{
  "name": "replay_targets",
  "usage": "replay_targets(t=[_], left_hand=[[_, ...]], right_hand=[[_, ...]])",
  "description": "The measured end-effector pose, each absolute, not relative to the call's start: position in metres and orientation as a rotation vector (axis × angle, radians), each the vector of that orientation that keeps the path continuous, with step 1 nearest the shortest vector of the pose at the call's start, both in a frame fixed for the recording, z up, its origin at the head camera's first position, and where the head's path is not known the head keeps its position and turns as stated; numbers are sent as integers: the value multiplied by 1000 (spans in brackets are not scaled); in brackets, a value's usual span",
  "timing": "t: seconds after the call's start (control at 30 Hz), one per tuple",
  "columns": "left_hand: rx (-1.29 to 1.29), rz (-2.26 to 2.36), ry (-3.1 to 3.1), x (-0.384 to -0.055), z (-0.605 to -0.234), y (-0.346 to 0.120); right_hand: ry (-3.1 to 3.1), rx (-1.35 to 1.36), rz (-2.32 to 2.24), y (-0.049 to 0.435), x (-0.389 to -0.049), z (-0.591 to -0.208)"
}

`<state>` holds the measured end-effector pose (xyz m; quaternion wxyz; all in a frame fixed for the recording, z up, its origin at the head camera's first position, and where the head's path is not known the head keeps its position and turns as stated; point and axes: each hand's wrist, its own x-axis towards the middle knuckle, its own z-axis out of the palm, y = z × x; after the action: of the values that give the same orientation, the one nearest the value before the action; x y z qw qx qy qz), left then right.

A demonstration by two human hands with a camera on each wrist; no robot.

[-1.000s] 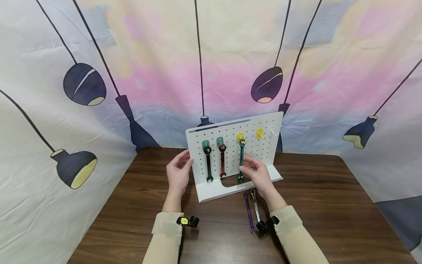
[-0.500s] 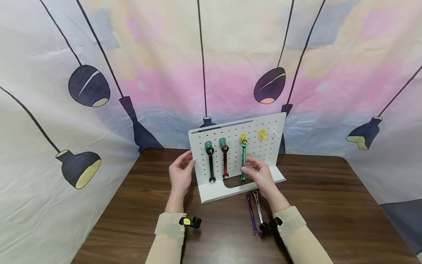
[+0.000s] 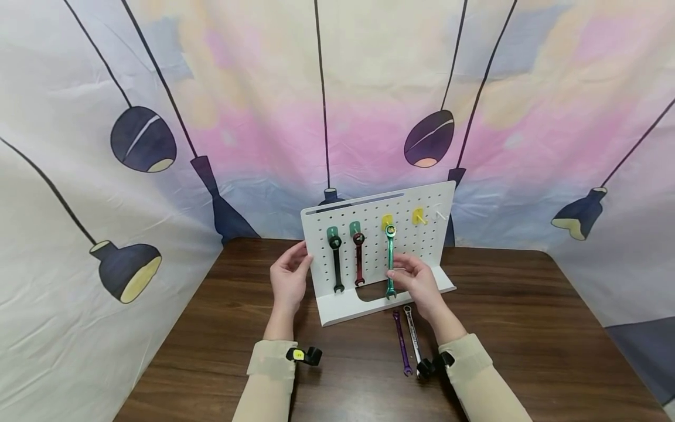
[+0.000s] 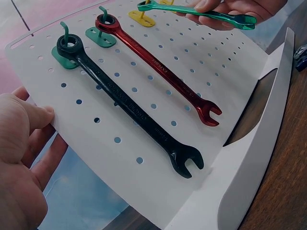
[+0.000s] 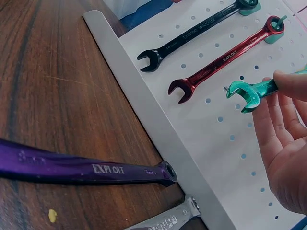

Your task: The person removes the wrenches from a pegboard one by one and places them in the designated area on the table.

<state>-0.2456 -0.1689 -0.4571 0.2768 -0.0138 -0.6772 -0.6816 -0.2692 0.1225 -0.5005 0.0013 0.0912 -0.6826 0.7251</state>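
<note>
My right hand (image 3: 416,281) pinches a green combination wrench (image 3: 391,258) between thumb and fingers, upright before the white pegboard (image 3: 369,252). The wrench's ring end is at a yellow hook (image 3: 387,220); whether the hook passes through it I cannot tell. With thumb in front and fingers behind, my left hand (image 4: 21,158) grips the board's left edge. A black wrench (image 4: 124,103) and a red wrench (image 4: 158,67) hang by their ring ends on green hooks. A purple wrench (image 5: 91,168) and a silver wrench (image 5: 170,218) lie on the table before the board.
To the right on the board are another yellow hook (image 3: 419,216) and a white hook (image 3: 439,214), both bare. The board's base has a cut-out and a front lip (image 3: 337,315). Behind the brown wooden table (image 3: 527,328) hangs a lamp-patterned cloth (image 3: 253,117).
The green wrench has come slightly down and out from the board in my right hand, its open end now lower. My left hand keeps its grip on the board's edge.
</note>
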Motion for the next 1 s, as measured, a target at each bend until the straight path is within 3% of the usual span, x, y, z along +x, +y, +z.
replay_targets(t=[1.0], left_hand=[[-36, -1827, -1811, -245, -455, -168]], right_hand=[[-2086, 390, 2320, 132, -265, -493]])
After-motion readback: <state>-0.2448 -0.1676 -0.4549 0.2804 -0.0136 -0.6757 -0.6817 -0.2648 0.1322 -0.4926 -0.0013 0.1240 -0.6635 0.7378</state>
